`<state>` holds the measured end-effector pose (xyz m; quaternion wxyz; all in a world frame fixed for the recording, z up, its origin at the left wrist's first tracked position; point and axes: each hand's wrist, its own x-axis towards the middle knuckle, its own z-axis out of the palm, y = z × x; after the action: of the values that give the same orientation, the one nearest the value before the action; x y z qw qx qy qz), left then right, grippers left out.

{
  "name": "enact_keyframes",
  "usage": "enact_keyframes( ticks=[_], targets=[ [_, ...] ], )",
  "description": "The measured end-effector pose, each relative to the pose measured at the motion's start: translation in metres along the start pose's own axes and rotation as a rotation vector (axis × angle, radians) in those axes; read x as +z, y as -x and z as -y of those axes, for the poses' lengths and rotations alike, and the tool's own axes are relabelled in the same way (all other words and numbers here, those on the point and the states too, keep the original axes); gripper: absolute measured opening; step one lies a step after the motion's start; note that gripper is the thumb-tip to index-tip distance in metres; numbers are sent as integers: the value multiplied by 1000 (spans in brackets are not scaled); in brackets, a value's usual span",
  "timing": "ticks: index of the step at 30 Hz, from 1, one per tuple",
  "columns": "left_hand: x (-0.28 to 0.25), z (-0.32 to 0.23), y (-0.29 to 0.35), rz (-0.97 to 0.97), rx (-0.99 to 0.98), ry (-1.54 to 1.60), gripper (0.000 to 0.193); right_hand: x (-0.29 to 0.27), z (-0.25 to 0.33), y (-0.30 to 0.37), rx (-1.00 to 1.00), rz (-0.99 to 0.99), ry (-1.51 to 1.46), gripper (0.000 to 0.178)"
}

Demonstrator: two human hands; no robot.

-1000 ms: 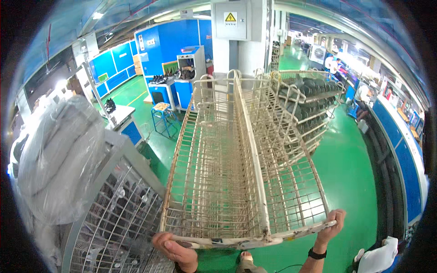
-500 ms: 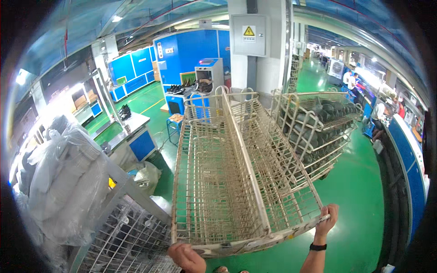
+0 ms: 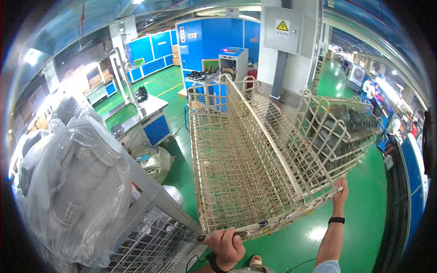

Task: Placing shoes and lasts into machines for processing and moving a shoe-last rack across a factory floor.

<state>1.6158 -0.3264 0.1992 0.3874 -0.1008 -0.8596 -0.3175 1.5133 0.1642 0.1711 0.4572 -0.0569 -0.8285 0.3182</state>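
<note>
A tall cream wire rack with a bar along its middle stands before me, its wire shelves bare where I can see them. At its near left corner, my left hand is closed around the end of the front rail. My right hand grips the same rail's far right end, with that arm stretched out. Just beyond the rack's right side is a second wire rack, loaded with rows of dark, rounded pieces. I cannot tell from this view whether the two racks touch.
On my left, clear plastic bags of grey ribbed pieces lie above a metal mesh cage close to the rack. A white sack sits on the green floor. Behind the rack rises a pillar with an electrical box. Workbenches line the right.
The rack has turned, its near edge now slanting up more to the right, and both hands have gone with it, still gripping. My view has shifted leftward, with the bags and cage appearing larger.
</note>
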Motion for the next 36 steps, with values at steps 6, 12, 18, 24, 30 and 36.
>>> enact_keyframes(
  ticks=[6,12,18,24,30,36],
  targets=[
    [45,6,-31,-230,16,-182,21,72,-46,-43,146,88,-837,27],
    [109,42,-82,-479,-51,-338,22,155,-103,-99,-19,218,-265,20],
    [125,104,-143,-565,-40,-459,26,229,9,-145,-102,412,-43,40],
    [156,168,-193,-632,-34,-502,23,309,21,-172,-228,342,9,44],
    [148,251,-233,-600,23,-444,28,331,60,-163,-226,364,-11,30],
    [109,356,-256,-654,-26,-441,21,340,123,-109,-279,493,-114,30]
  ],
)
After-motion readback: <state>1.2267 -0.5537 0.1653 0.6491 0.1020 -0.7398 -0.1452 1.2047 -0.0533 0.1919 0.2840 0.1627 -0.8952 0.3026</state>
